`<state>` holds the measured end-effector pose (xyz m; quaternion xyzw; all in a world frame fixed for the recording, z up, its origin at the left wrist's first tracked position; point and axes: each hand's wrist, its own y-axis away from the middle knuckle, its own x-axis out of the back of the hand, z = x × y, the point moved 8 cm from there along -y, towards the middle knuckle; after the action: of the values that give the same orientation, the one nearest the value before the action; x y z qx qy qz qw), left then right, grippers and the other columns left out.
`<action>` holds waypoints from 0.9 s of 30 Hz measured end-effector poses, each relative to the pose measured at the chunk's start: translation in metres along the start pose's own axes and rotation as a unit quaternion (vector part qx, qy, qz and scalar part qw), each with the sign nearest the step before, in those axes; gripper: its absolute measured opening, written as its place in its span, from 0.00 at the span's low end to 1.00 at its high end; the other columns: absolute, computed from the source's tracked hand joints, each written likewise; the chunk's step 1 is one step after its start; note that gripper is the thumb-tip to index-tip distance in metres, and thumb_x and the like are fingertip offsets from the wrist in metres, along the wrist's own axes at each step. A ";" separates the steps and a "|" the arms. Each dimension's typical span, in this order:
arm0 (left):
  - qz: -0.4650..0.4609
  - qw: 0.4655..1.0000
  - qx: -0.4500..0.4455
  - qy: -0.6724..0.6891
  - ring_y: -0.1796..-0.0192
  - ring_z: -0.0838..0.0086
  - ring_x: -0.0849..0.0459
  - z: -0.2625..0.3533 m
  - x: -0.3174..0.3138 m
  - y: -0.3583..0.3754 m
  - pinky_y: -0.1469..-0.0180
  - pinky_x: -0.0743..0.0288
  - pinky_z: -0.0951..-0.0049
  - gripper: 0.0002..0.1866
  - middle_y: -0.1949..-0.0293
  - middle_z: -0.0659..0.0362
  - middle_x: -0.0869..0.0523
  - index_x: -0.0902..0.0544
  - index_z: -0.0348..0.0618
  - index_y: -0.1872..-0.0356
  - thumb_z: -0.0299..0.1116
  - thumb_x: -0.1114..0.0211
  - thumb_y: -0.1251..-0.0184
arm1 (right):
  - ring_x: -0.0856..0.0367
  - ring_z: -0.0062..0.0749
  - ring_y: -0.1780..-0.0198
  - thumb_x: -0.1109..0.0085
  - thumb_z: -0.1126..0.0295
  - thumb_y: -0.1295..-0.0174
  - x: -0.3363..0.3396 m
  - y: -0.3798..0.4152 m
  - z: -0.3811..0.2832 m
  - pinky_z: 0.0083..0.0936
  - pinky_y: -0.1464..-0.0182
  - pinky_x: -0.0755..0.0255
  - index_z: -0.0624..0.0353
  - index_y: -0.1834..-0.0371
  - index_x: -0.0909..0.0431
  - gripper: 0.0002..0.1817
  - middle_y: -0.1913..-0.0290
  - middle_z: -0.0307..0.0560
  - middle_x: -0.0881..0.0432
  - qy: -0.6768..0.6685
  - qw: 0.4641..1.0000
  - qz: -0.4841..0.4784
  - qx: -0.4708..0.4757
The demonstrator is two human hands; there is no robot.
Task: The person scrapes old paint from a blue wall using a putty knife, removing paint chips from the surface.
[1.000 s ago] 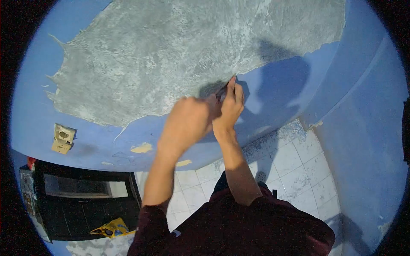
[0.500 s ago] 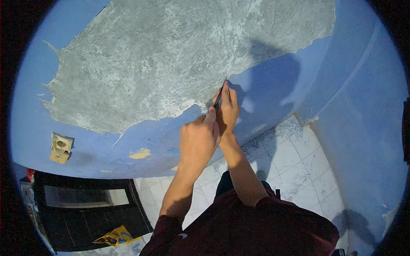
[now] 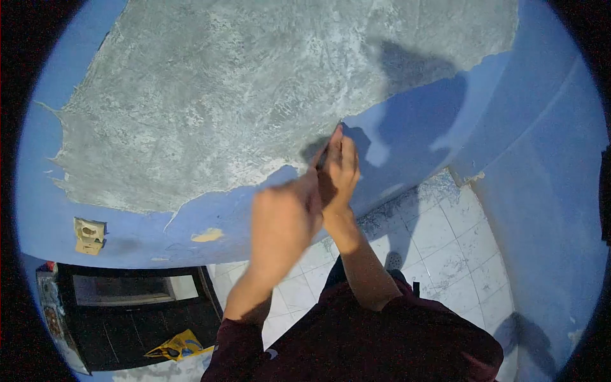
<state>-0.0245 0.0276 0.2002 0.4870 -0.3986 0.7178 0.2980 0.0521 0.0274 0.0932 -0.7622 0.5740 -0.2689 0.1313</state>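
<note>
In the head view my right hand [image 3: 340, 172] grips a thin, dark, blade-like tool [image 3: 323, 157], with its fingers stretched along it toward the tip. The tip meets the wall where the blue paint [image 3: 407, 121] borders the bare grey patch [image 3: 223, 108]. My left hand [image 3: 286, 213], blurred by motion, is closed around the tool's lower end, just below and left of my right hand. Most of the tool is hidden behind my fingers, so its exact kind does not show.
A worn socket box [image 3: 89, 235] sticks out of the wall at left. Below it stands a dark piece of furniture [image 3: 114, 337] with a yellow plastic bag [image 3: 181, 346]. White floor tiles [image 3: 439, 248] lie underneath, and another blue wall [image 3: 554, 191] rises at right.
The view has shifted slightly, so the grey patch's left edge sits farther left. My left hand has moved a little down and left and is now blurred; my right hand remains at the paint edge.
</note>
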 end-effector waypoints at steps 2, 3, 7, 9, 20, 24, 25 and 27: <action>0.026 0.999 -0.019 -0.031 0.77 0.53 0.18 0.002 -0.021 0.021 0.75 0.27 0.64 0.06 0.75 0.44 0.18 0.15 0.37 0.65 0.25 0.34 0.44 | 0.25 0.56 0.49 0.44 0.72 0.42 -0.005 0.003 0.012 0.41 0.45 0.27 0.79 0.35 0.38 0.33 0.51 0.61 0.30 0.038 0.999 0.011 -0.005; 0.067 0.998 0.006 -0.001 0.77 0.53 0.18 0.001 -0.025 0.027 0.75 0.27 0.64 0.06 0.75 0.44 0.18 0.15 0.38 0.64 0.24 0.33 0.44 | 0.24 0.54 0.51 0.45 0.75 0.43 0.001 0.003 0.009 0.39 0.47 0.26 0.79 0.35 0.37 0.31 0.52 0.60 0.29 0.048 0.998 0.033 0.037; 0.048 0.998 0.030 0.039 0.77 0.54 0.18 -0.006 -0.001 0.002 0.75 0.27 0.66 0.08 0.77 0.44 0.19 0.14 0.37 0.63 0.24 0.33 0.44 | 0.25 0.54 0.52 0.47 0.78 0.42 -0.003 0.000 0.009 0.41 0.49 0.27 0.81 0.35 0.37 0.30 0.52 0.60 0.29 0.034 0.999 0.029 0.007; -0.013 1.000 0.010 0.016 0.76 0.52 0.18 -0.002 0.013 -0.019 0.73 0.26 0.65 0.08 0.77 0.42 0.19 0.15 0.36 0.64 0.25 0.33 0.45 | 0.25 0.55 0.55 0.48 0.76 0.40 0.010 -0.006 -0.005 0.40 0.50 0.28 0.80 0.37 0.37 0.28 0.53 0.59 0.29 0.011 0.999 0.037 0.017; 0.038 0.996 -0.069 0.030 0.74 0.53 0.16 -0.001 -0.029 0.025 0.72 0.23 0.58 0.19 0.72 0.46 0.17 0.20 0.31 0.50 0.26 0.37 0.44 | 0.24 0.50 0.53 0.51 0.66 0.27 0.000 0.011 0.055 0.40 0.49 0.30 0.64 0.46 0.26 0.14 0.53 0.55 0.23 -0.156 0.977 0.058 -0.134; 0.063 0.995 -0.064 0.052 0.74 0.54 0.16 0.001 -0.030 0.038 0.73 0.23 0.60 0.19 0.72 0.48 0.17 0.20 0.31 0.49 0.25 0.36 0.44 | 0.24 0.51 0.49 0.46 0.75 0.35 0.015 0.013 0.029 0.37 0.46 0.29 0.63 0.37 0.30 0.22 0.50 0.56 0.23 -0.012 0.991 0.132 0.025; 0.068 0.995 -0.043 0.052 0.74 0.54 0.16 -0.001 -0.027 0.039 0.73 0.24 0.61 0.17 0.72 0.47 0.17 0.18 0.33 0.51 0.24 0.35 0.44 | 0.24 0.51 0.48 0.44 0.77 0.39 0.015 0.014 0.021 0.37 0.45 0.29 0.63 0.34 0.31 0.27 0.49 0.57 0.23 0.003 0.992 0.125 0.028; 0.071 0.996 -0.024 0.051 0.74 0.54 0.16 -0.005 -0.024 0.042 0.73 0.25 0.63 0.15 0.72 0.45 0.16 0.17 0.35 0.53 0.23 0.34 0.43 | 0.24 0.52 0.48 0.43 0.78 0.41 0.011 0.018 0.021 0.37 0.45 0.28 0.64 0.34 0.32 0.28 0.49 0.57 0.23 -0.010 0.993 0.115 0.030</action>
<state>-0.0526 0.0096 0.1652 0.4130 -0.4337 0.7511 0.2777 0.0515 0.0091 0.0697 -0.6897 0.6481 -0.2612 0.1898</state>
